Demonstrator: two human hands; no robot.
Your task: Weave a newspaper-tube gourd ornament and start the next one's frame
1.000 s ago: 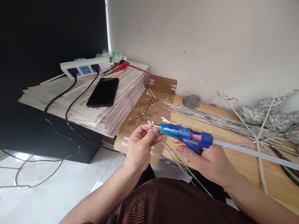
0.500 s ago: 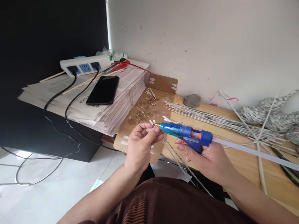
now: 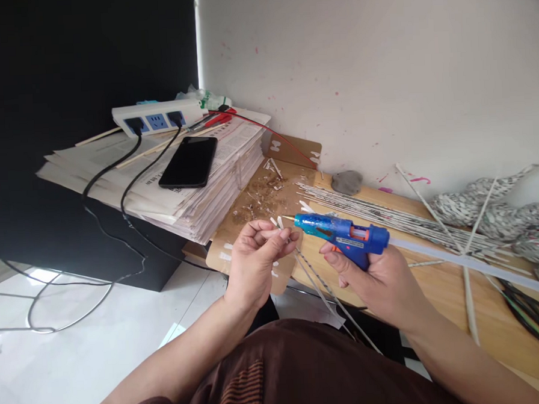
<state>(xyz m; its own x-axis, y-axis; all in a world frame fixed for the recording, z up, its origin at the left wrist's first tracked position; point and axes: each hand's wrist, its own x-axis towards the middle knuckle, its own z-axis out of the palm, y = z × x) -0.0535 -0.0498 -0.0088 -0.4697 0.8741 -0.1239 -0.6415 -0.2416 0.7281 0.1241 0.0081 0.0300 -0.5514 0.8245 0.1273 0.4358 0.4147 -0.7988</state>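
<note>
My right hand (image 3: 382, 280) is wrapped round the handle of a blue hot glue gun (image 3: 343, 233), whose brass tip points left. A long whitish glue stick (image 3: 435, 255) runs out of its back end. In my left hand (image 3: 258, 257), thumb and fingers pinch the ends of two thin rolled-paper sticks (image 3: 326, 298), which slope down to the right past my lap. Their pale flattened tips stick up just above my fingers. The glue gun's nozzle is close to these tips, with a small gap between them.
A power strip (image 3: 157, 118) and a black phone (image 3: 189, 162) lie on a newspaper stack (image 3: 224, 207) at left. Scraps cover the cardboard (image 3: 269, 193). Rolled-paper sticks (image 3: 378, 215), a grey lump (image 3: 347, 182), woven paper coils (image 3: 490, 196) and black-handled scissors (image 3: 532, 312) rest on the wooden table (image 3: 432, 320).
My right hand has drawn the glue gun slightly back to the right and up, so its nozzle has left the paper tips. My left hand stays in place.
</note>
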